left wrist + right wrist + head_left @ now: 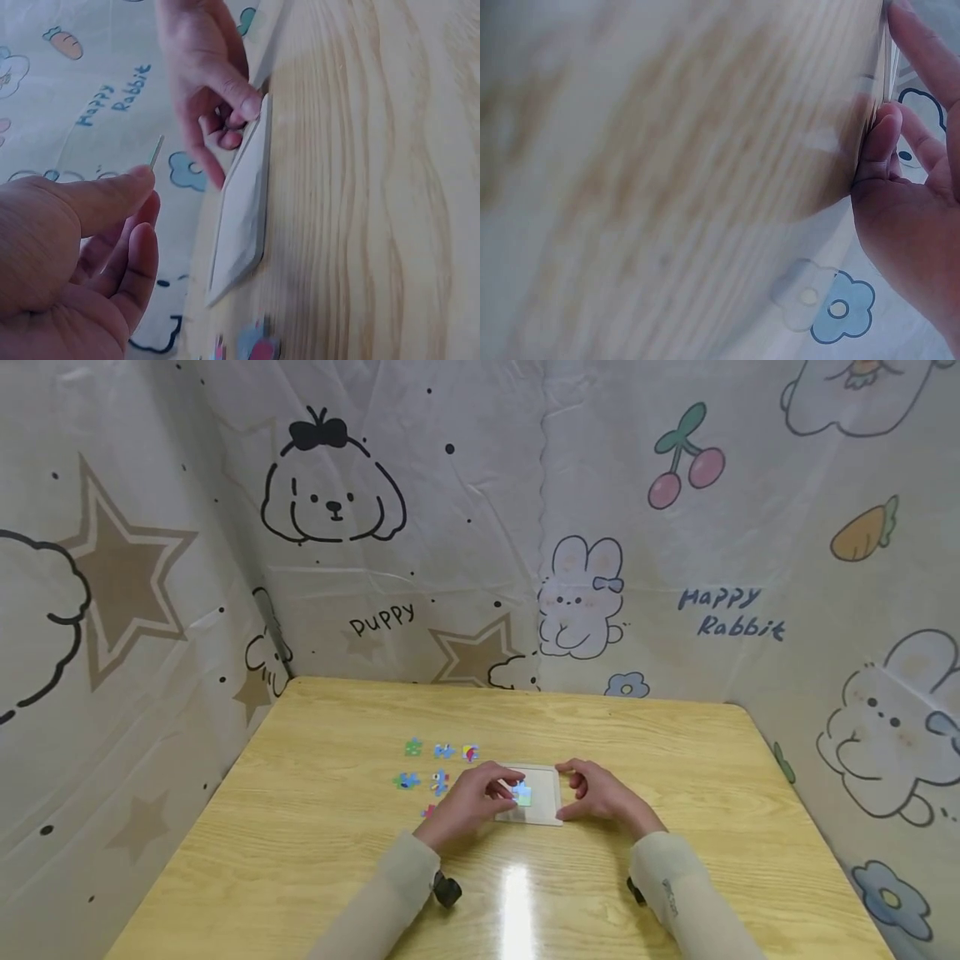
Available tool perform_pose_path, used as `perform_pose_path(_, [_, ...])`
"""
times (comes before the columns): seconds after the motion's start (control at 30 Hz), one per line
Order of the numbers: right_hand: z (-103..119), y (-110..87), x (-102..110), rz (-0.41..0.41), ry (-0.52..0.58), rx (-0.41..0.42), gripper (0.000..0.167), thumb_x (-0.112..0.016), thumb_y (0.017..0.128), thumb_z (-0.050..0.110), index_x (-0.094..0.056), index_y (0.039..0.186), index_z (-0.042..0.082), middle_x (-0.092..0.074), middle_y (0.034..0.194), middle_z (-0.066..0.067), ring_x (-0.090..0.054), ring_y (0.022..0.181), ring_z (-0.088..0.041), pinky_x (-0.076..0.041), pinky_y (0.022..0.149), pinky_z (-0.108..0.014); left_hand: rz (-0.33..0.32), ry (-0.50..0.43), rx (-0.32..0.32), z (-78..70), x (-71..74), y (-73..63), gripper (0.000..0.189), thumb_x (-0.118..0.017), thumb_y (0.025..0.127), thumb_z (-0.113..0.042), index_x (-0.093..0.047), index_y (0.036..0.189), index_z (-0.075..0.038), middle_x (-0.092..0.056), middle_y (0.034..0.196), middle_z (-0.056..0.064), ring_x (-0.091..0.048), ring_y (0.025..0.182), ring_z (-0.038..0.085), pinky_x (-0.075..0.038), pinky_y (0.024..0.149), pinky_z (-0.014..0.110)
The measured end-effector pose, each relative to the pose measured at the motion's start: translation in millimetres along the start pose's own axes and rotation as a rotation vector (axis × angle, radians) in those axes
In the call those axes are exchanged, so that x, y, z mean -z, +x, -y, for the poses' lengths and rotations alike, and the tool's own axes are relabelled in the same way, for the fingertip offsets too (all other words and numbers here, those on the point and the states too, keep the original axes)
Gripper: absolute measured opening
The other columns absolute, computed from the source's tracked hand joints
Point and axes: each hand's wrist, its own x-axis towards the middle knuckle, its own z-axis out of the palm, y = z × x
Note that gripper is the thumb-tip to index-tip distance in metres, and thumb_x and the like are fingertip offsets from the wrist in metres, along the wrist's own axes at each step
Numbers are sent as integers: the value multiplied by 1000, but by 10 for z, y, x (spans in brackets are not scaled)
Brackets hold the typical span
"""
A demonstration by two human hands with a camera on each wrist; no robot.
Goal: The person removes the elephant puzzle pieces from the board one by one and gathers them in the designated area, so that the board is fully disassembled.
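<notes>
Over a shallow white puzzle tray (543, 787), my left hand (471, 797) pinches a blue-and-green jigsaw piece (522, 795) between thumb and fingers. The left wrist view shows that piece (157, 152) nearly edge-on, raised above the level of the tray (241, 199). My right hand (603, 795) holds the tray's right side, its index finger at the far corner and its thumb at the near one. The other right fingers curl inward behind the edge. In the right wrist view the right hand (915, 172) is low against the tabletop, with the tray barely showing.
Left of the tray, several loose jigsaw pieces lie spread on the wooden table (300, 827), among them a green piece (413, 747) and a red-and-yellow one (470, 752). A red piece (428, 811) is partly hidden by my left hand. Printed curtains (465, 527) stand around the table.
</notes>
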Motion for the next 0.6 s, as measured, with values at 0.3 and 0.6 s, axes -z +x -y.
perform_pose_path(0.3, [8,-32,-11,-8,-5,15,83,-94,75,18,-55,147,5,-50,104,-9,-47,89,-20,-41,76,-32,-37,-1,-1,87,234,-238,38,-71,98,-7,-67,135,-4,-67,124,8,-69,100,16,-56,88,24])
perform_pose_path(0.6, [9,-28,-16,2,14,26,82,-94,76,16,-54,147,3,-49,103,-10,-46,88,-20,-41,75,-31,-108,20,52,197,497,-542,39,-73,96,-5,-67,135,-4,-68,123,9,-70,100,19,-56,90,26])
